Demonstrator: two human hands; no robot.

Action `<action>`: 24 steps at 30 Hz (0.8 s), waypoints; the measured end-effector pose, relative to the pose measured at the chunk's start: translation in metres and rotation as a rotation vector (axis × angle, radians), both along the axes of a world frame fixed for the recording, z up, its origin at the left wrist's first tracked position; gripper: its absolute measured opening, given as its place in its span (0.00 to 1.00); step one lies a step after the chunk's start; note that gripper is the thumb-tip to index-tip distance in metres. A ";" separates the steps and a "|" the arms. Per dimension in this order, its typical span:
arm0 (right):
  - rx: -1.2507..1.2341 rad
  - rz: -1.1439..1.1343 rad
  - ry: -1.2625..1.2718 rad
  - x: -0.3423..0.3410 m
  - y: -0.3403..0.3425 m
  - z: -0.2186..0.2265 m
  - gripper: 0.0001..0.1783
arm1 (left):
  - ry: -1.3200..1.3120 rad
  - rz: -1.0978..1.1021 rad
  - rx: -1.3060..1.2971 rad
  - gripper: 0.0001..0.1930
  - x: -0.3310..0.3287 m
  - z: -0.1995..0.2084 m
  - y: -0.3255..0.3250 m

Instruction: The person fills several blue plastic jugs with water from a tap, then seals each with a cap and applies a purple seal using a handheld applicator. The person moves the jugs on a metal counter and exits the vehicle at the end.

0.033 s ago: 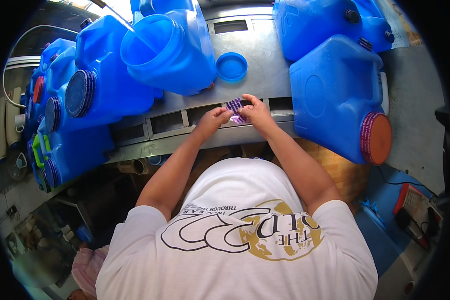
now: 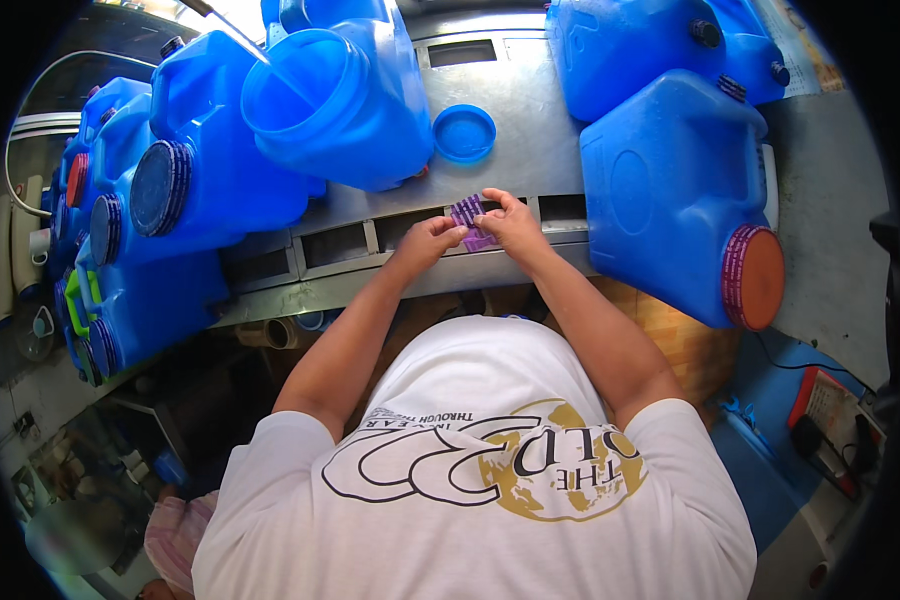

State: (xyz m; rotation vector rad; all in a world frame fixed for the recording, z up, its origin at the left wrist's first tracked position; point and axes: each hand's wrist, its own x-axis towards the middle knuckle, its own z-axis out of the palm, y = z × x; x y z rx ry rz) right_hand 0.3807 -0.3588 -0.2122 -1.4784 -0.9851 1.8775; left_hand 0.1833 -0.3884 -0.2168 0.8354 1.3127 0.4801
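Above the front edge of the metal counter, a small purple plastic seal band with printed rows is stretched between my two hands. My left hand pinches its lower left side with thumb and finger. On the opposite side, my right hand grips it, thumb on the near face. Beyond my hands lies a round blue lid, upside down on the counter. Left of that lid, an uncapped blue water jug has its wide mouth facing me, and a thin clear stream or tube enters it.
Several capped blue jugs crowd the left side. At the right, a large blue jug with an orange cap and purple band stands near the counter edge, more jugs behind it. The metal counter has slots along its front.
The purple seal band has shifted slightly and its lower part lies flatter between my fingers. Both hands have otherwise barely moved.
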 end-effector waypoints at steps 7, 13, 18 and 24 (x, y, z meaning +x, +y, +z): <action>0.045 0.039 -0.113 -0.016 0.021 -0.022 0.15 | 0.036 0.011 0.100 0.08 -0.018 -0.033 0.016; 0.050 0.107 -0.190 -0.026 0.035 -0.032 0.10 | 0.047 0.136 0.020 0.09 -0.030 -0.038 0.026; 0.053 0.183 -0.155 -0.030 0.049 -0.029 0.10 | 0.209 0.120 0.055 0.09 -0.049 -0.066 0.036; 0.032 0.146 0.054 -0.044 0.068 -0.039 0.09 | 0.268 0.107 0.030 0.09 -0.052 -0.075 0.051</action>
